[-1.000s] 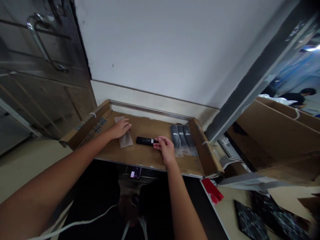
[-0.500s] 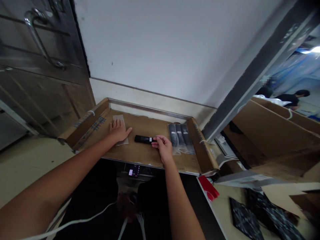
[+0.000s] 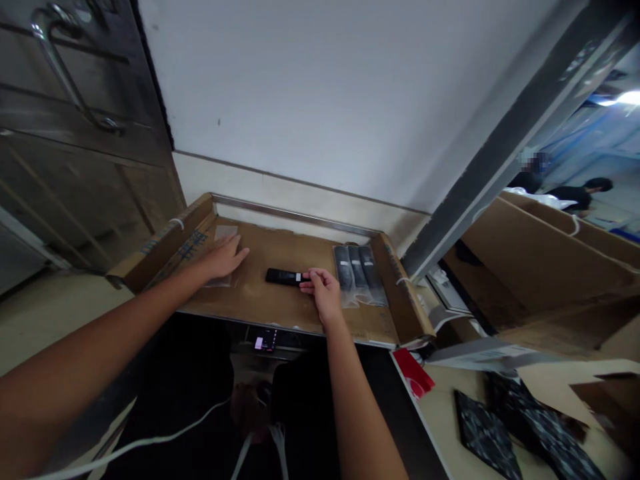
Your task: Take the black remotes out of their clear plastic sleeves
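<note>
A flattened cardboard sheet (image 3: 280, 303) lies on the bench in front of me. On it my left hand (image 3: 223, 257) rests flat, fingers stretched, on a clear plastic bag (image 3: 223, 233). My right hand (image 3: 323, 291) pinches the right end of a black remote control (image 3: 283, 276) that lies flat on the cardboard. Just to the right of that hand lie three black remotes in clear bags (image 3: 359, 267), side by side.
A white wall rises behind the cardboard, a steel door with a handle (image 3: 60, 73) at left. A phone (image 3: 261, 343) glows under the bench edge. Cardboard boxes (image 3: 550, 267) stand at right, black patterned sheets (image 3: 505, 433) and a red object (image 3: 414, 375) lower right. Another person sits far right.
My left hand slid left and back along the plastic bag, covering more of it. The right hand keeps its pinch on the remote. The view shifted slightly.
</note>
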Demonstrator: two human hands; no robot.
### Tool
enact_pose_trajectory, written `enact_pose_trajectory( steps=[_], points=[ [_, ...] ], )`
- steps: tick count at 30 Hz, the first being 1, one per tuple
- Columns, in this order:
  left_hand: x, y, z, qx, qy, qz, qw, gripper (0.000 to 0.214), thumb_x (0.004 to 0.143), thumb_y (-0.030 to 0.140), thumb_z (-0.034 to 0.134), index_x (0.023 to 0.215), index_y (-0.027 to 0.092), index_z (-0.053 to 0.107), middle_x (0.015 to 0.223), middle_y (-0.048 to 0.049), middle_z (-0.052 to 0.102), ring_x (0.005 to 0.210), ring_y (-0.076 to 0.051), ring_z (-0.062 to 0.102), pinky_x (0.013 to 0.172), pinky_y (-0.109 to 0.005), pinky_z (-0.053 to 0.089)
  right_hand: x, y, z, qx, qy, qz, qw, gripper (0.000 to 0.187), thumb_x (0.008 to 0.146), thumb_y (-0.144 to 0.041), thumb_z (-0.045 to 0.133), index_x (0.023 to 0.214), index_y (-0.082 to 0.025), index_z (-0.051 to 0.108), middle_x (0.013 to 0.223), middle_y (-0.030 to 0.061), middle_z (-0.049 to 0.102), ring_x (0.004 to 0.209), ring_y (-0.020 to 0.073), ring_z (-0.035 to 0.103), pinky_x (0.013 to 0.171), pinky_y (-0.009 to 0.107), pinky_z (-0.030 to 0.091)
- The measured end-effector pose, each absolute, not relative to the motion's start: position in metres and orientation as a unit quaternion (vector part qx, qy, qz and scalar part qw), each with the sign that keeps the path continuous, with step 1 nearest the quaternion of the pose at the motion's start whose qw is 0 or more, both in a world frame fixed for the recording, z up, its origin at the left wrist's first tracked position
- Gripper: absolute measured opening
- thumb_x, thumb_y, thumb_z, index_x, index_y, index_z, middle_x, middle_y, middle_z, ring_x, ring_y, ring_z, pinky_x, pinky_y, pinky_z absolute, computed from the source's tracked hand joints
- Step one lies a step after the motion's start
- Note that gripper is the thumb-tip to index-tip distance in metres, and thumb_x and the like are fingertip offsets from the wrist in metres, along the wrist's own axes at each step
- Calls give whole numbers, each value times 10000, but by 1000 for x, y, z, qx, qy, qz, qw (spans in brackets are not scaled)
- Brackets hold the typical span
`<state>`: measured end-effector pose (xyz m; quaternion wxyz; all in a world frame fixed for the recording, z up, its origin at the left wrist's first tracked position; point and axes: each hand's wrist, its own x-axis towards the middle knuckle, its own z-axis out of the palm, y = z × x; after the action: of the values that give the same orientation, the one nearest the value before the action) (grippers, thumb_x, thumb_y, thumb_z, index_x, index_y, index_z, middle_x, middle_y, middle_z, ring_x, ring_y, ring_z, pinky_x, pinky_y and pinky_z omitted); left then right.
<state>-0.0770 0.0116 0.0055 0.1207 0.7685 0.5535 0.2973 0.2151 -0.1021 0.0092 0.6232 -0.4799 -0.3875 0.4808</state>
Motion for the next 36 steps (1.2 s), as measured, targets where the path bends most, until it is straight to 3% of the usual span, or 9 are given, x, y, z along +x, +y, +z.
enact_pose_trajectory(
  steps=[2, 6, 13, 20, 28, 33, 36],
  points=[
    [-60, 2, 0, 753, 580, 287, 114, 582, 852, 545, 514, 1226, 106, 593, 1397, -274, 524, 1365, -401, 436, 1146, -535, 278, 215, -103, 9, -483, -389, 476, 624, 318, 731, -448, 732, 897, -188, 656, 826, 29, 733, 601, 154, 692, 543, 274, 593],
    [-49, -10, -11, 756, 601, 254, 59, 675, 894, 538, 458, 1341, 35, 507, 1510, -317, 369, 1435, -438, 312, 1164, -594, 189, 214, -103, 9, -486, -394, 469, 624, 299, 736, -432, 722, 897, -188, 657, 805, 21, 728, 598, 154, 693, 532, 265, 587],
    [-93, 3, -6, 796, 574, 174, 73, 742, 916, 577, 405, 1470, 84, 413, 1576, -224, 324, 1474, -363, 284, 1202, -526, 182, 215, -102, 8, -487, -398, 466, 622, 293, 739, -425, 719, 894, -185, 658, 805, 25, 727, 591, 153, 690, 523, 261, 580],
    [-113, 2, 7, 833, 544, 80, 54, 830, 952, 623, 255, 1534, 33, 298, 1616, -206, 237, 1513, -303, 202, 1233, -452, 151, 215, -102, 8, -486, -397, 466, 623, 323, 728, -446, 726, 901, -182, 659, 800, 22, 733, 570, 144, 681, 520, 254, 573],
    [-127, 5, 14, 826, 556, 79, 47, 788, 948, 585, 280, 1519, 44, 334, 1614, -190, 254, 1508, -299, 221, 1231, -467, 173, 214, -101, 9, -488, -395, 466, 624, 331, 703, -455, 740, 874, -183, 659, 788, 27, 732, 557, 152, 678, 515, 269, 576],
    [-97, -18, 36, 872, 458, 170, 35, 640, 982, 530, 313, 1477, 140, 423, 1596, -117, 335, 1502, -256, 246, 1248, -448, 139, 213, -102, 10, -492, -397, 464, 621, 324, 714, -443, 726, 887, -178, 660, 796, 31, 729, 568, 148, 680, 516, 262, 572],
    [-53, -41, 40, 867, 425, 237, 108, 636, 976, 532, 378, 1492, 162, 380, 1568, -124, 380, 1451, -243, 351, 1203, -411, 282, 214, -101, 10, -499, -392, 443, 634, 312, 718, -438, 715, 874, -174, 657, 759, 17, 709, 524, 132, 649, 460, 237, 533]
  ],
)
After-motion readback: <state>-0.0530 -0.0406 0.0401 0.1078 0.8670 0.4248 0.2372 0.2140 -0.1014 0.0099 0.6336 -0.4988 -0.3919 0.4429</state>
